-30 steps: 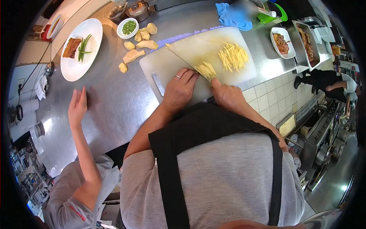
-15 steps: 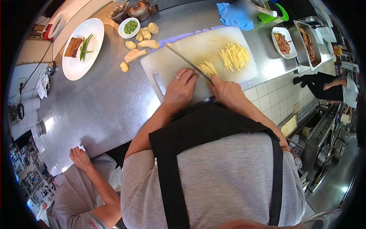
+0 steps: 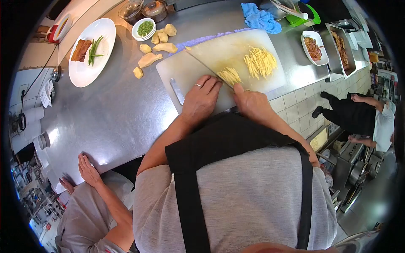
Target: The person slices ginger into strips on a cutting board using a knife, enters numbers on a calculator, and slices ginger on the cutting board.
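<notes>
My right hand grips a kitchen knife by its handle, the blade slanting up and left across the white cutting board. Beside the blade, my left hand rests on the board with bent fingers; whatever lies beneath them is hidden. A small bunch of thin pale-yellow strips lies against the knife's far side. Farther right on the board is a larger pile of cut strips. Several peeled potato pieces sit on the steel counter past the board's upper left corner.
A purple cloth shows under the board's far edge. Left stand an oval plate with food and a bowl of chopped greens. Right are a blue cloth, a white dish and a steel tray. A co-worker's hand rests at the counter edge.
The knife blade has turned more upright and looks thinner. My hands have barely shifted. The co-worker's hand at left has flattened on the counter; the person at right has moved.
</notes>
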A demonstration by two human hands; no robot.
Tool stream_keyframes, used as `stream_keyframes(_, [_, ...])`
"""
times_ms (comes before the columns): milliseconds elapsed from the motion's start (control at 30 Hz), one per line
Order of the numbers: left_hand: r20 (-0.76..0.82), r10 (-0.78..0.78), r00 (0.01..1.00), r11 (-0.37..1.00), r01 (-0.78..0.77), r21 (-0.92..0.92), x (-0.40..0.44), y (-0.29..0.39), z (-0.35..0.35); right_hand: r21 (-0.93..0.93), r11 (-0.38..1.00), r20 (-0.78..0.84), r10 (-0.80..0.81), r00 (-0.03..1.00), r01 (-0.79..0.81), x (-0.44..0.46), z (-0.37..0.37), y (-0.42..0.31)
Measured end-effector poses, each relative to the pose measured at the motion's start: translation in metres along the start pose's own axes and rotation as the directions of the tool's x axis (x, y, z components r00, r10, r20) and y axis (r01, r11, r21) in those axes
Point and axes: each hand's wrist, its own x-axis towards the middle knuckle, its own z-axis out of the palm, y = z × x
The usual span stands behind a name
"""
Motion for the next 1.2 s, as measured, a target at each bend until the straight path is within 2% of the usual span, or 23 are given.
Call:
stream_keyframes(33, [0.004, 0.000, 1.000, 1.000, 0.000, -0.002, -0.001, 0.000, 0.000, 0.041, 0.999, -0.012, 0.008, 1.000, -0.008, 0.001, -0.002, -0.001])
stream_keyframes(167, [-0.007, -0.010, 1.000, 1.000, 0.010, 0.005, 0.000, 0.000, 0.000, -0.003, 0.998, 0.082, 0.060, 0.995, -0.060, -0.009, -0.017, -0.008])
stream_keyframes(233, [-0.017, -0.004, 1.000, 1.000, 0.004, 0.004, 0.001, 0.001, 0.001, -0.026, 0.998, 0.080, 0.066, 0.995, -0.064, -0.005, -0.002, -0.006])
stream_keyframes(333, [-0.019, 0.007, 1.000, 1.000, -0.007, 0.004, 0.000, 0.001, 0.000, 0.062, 0.998, 0.009, 0.011, 1.000, -0.012, -0.001, -0.006, -0.005])
stream_keyframes(433, [-0.018, -0.004, 1.000, 1.000, 0.004, -0.001, 0.000, 0.001, -0.001, 0.004, 0.997, 0.125, 0.071, 0.990, -0.072, -0.009, -0.029, -0.015])
stream_keyframes(533, [-0.024, -0.013, 1.000, 1.000, 0.013, -0.019, 0.001, 0.002, 0.000, -0.030, 0.997, 0.055, 0.066, 0.996, -0.064, -0.005, -0.003, -0.009])
stream_keyframes(633, [-0.024, 0.001, 1.000, 1.000, -0.002, -0.015, -0.001, 0.000, 0.001, 0.015, 1.000, 0.011, 0.023, 1.000, -0.023, 0.000, -0.004, -0.005])
stream_keyframes(733, [-0.023, 0.007, 1.000, 1.000, -0.008, -0.010, 0.000, 0.000, -0.001, 0.035, 0.998, 0.069, 0.055, 0.996, -0.057, -0.009, -0.021, -0.013])
stream_keyframes(867, [-0.029, -0.007, 1.000, 1.000, 0.006, -0.027, -0.002, 0.000, 0.002, 0.063, 0.996, 0.035, 0.063, 0.997, -0.065, -0.002, 0.001, -0.007])
stream_keyframes(1033, [-0.049, 0.030, 0.998, 1.000, -0.030, 0.009, -0.001, 0.001, -0.001, 0.139, 0.989, 0.001, 0.043, 0.999, -0.043, 0.004, -0.005, -0.006])
stream_keyframes(1100, [-0.064, 0.021, 0.998, 1.000, -0.021, 0.007, -0.003, 0.001, 0.001, 0.111, 0.993, -0.003, 0.025, 1.000, -0.024, 0.004, -0.013, -0.002])
stream_keyframes(1200, [-0.097, -0.042, 0.994, 0.996, 0.034, -0.080, -0.003, 0.000, -0.001, 0.108, 0.993, -0.010, 0.057, 0.998, -0.056, -0.001, -0.036, -0.008])
